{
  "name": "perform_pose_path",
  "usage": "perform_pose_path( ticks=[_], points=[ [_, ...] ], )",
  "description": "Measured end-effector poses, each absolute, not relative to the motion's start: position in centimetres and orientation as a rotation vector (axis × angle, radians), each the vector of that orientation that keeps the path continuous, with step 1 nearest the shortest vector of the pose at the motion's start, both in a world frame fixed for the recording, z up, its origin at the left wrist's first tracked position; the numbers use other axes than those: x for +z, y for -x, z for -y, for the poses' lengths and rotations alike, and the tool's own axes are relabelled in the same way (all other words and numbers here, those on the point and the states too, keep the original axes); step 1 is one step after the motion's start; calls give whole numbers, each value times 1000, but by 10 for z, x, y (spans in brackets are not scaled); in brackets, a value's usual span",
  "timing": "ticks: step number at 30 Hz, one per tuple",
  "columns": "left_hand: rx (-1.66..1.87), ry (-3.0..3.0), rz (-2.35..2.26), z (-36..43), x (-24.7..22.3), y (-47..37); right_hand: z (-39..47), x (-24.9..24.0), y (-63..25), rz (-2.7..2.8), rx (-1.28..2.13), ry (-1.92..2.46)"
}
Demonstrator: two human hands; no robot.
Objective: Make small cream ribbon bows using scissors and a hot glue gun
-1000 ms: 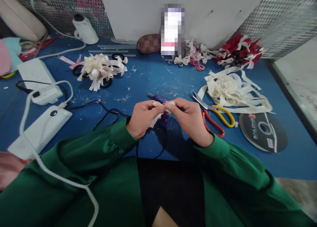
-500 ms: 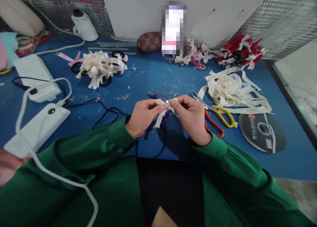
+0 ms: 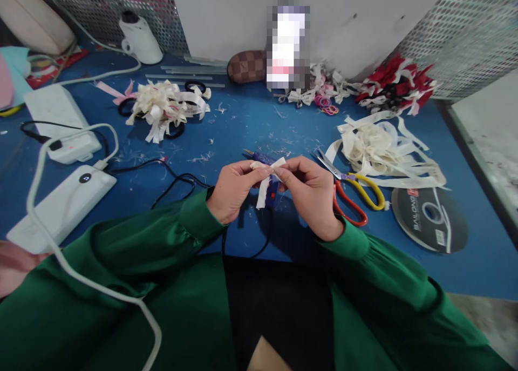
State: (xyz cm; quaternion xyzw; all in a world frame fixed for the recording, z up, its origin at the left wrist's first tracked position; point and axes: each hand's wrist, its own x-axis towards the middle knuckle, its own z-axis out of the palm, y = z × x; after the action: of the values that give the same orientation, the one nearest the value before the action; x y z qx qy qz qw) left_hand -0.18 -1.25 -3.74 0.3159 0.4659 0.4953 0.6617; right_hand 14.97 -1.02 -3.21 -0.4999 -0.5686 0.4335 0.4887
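Note:
Between my two hands is a cream ribbon [image 3: 263, 193], pinched at its folded middle, with one tail hanging down and a short end sticking up. My left hand [image 3: 234, 190] grips it from the left between thumb and fingers. From the right, the thumb and fingertips of my right hand [image 3: 311, 190] close on the same ribbon, nearly touching the left thumb. Underneath lies a blue glue gun [image 3: 264, 158], partly hidden by the hands, its tip pointing left. Scissors [image 3: 356, 190] with red and yellow handles lie just right of my right hand, blades apart.
Loose cream ribbon [image 3: 376, 147] heaps at right above a black ribbon spool [image 3: 429, 220]. Bow bundles [image 3: 162, 106] lie at left, red ones [image 3: 396, 85] at back right. A phone [image 3: 286, 47] leans on the wall. White power bank [image 3: 65, 206] and cables [image 3: 178, 176] lie left.
The short ribbon end at my right fingertips now points upward, and the hanging tail has straightened slightly. Both hands stay almost in place; the view has shifted a little.

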Motion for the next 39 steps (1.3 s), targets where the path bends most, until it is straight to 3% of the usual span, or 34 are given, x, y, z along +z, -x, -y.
perform_pose_path(
  ticks=[6, 12, 19, 26, 32, 39],
  points=[
    [1095, -742, -1052, 12, -38, 2, 12, -35, -152, 1518, 898, 1235],
    [1182, -709, -1088, 12, -37, 0, 15, -35, -148, 1462, 1042, 1238],
    [1102, -651, -1119, 10, -35, 0, 20, -40, -153, 1926, 510, 1110],
    [1162, -737, -1062, 13, -33, 1, 18, -34, -150, 1617, 1019, 1217],
    [1144, -786, -1093, 12, -34, 1, 20, -35, -144, 1438, 1230, 1162],
    [1171, -918, -1101, 10, -39, 4, 7, -34, -151, 1378, 1239, 1092]
  ],
)
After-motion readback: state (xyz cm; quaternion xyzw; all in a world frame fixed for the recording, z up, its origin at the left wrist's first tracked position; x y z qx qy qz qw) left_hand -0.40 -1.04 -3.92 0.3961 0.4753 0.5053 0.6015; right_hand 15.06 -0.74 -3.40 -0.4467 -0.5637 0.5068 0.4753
